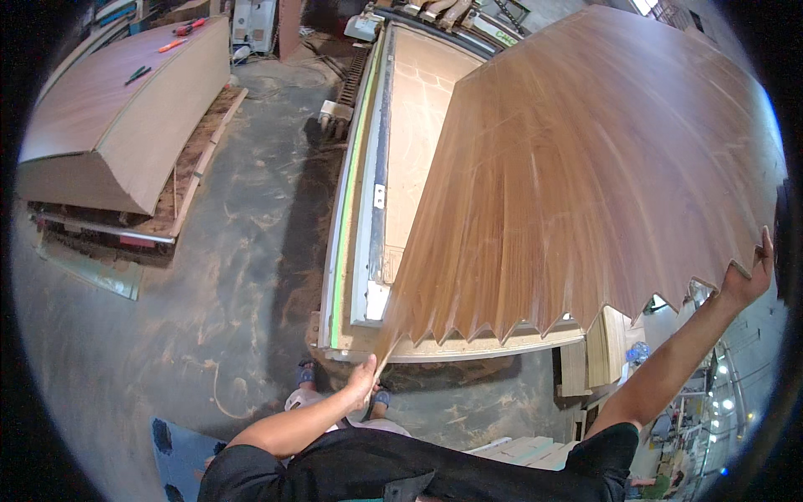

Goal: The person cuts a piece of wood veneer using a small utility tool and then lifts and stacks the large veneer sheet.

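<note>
A large brown wood-grain panel (577,176) with a zigzag near edge is tilted up above a machine bed (418,75), its right side higher than its left. My left hand (363,381) is closed on the panel's lower left corner, low in front of my body. Far to the right, my raised right hand (747,283) grips the panel's right end at the toothed edge, with part of its fingers behind the board. The panel covers most of the bed's right side; a pale board surface shows along the left of it.
To the left, a tall stack of boards (167,117) rests on a wooden pallet (201,159), with a red tool (189,27), an orange tool (172,45) and a dark tool (138,75) on top. A dusty floor (251,226) runs between stack and machine. A blue mat (186,452) lies at lower left.
</note>
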Motion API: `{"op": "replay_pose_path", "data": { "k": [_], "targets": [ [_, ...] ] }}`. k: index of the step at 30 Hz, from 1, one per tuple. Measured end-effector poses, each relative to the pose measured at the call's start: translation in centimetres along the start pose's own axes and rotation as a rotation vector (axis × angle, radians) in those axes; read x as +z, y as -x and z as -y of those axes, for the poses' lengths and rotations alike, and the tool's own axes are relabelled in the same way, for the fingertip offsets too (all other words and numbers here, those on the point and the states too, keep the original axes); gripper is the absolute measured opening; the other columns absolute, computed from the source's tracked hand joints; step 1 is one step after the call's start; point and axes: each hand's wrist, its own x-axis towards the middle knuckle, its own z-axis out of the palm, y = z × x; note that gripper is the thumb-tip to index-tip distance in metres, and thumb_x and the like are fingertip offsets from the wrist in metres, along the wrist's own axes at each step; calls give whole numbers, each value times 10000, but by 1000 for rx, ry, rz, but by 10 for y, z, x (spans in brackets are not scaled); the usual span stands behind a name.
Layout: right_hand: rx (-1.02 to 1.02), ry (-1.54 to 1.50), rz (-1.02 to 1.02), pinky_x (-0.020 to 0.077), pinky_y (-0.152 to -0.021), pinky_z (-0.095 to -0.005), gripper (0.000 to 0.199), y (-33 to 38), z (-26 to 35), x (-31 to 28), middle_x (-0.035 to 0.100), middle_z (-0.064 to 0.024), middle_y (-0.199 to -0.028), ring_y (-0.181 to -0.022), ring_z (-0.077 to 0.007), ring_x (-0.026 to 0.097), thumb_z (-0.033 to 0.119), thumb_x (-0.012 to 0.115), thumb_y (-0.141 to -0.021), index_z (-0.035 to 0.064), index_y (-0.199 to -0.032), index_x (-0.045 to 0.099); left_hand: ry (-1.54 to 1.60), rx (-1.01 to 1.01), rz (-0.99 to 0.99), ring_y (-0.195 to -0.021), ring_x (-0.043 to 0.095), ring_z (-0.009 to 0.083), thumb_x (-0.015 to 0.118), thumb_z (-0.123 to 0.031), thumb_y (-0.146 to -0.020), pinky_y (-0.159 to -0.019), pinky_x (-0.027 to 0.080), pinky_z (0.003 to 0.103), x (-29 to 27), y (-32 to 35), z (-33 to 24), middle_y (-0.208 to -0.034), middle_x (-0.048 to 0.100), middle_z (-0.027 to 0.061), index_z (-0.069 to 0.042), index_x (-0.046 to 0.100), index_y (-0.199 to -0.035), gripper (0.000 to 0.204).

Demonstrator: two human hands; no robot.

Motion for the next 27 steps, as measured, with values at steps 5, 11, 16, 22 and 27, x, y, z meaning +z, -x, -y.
{"op": "replay_pose_path", "data": {
  "k": [5, 11, 16, 22, 27],
  "targets": [
    [-148, 259, -96, 560, -1022, -584, 456, 61, -4, 30, 660, -245, -1261, -1190, -401, 654, 163, 534, -962, 6, -1370, 661, -87, 65, -145, -564, 512, 134, 458, -712, -1039, -493, 416, 301, -3, 28, -25, -732, 566, 29, -97, 613, -1061, 634],
    [122, -66, -410, 560, -950, -676, 430, 98, -21, -3, 659, -282, -1215, -1118, -457, 670, 228, 656, -913, 2, -1278, 674, -192, 156, -333, -499, 425, 104, 493, -663, -1051, -446, 334, 281, -15, 43, -43, -657, 490, -22, -121, 631, -999, 562],
    [247, -143, -700, 590, -893, -548, 264, 140, -48, -79, 551, -109, -956, -985, -325, 652, 80, 630, -892, 24, -1131, 725, -248, 236, -373, -496, 404, 88, 549, -648, -1033, -446, 308, 278, -41, 63, -89, -651, 487, -43, -131, 654, -924, 538],
    [507, -375, -905, 595, -862, -538, 220, 215, -50, -95, 524, -137, -946, -903, -340, 649, 123, 734, -825, -39, -956, 662, -494, 399, -616, -582, 451, 108, 593, -654, -1005, -535, 375, 300, -96, 114, -171, -699, 507, -28, -78, 716, -1032, 590],
    [646, -301, -1155, 561, -902, -508, 230, 277, -76, -128, 584, -149, -974, -953, -338, 659, 132, 732, -830, -36, -887, 586, -786, 385, -763, -654, 536, 149, 561, -639, -1012, -593, 437, 337, -101, 178, -260, -756, 580, 8, -49, 751, -1059, 622]
  ]
}}
